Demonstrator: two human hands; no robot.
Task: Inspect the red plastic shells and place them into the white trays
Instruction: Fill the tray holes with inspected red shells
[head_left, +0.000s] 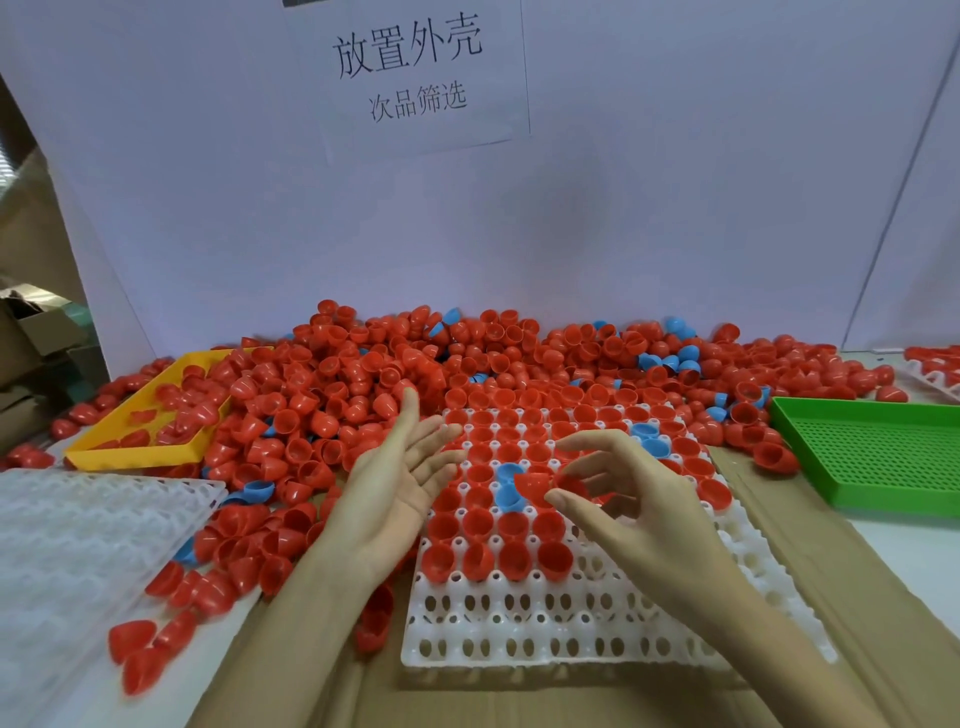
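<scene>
Holding left hand (395, 483) palm-up, fingers spread, over white tray's (519, 629) left edge; pinching red shell (532, 486) in right hand (628, 499) above tray's middle.

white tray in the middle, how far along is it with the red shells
The white plastic tray has its far rows filled with red plastic shells, a few blue shells among them. The right hand holds one red shell above it; the left hand is open. The nearest rows stand empty, and a large loose pile remains.
</scene>
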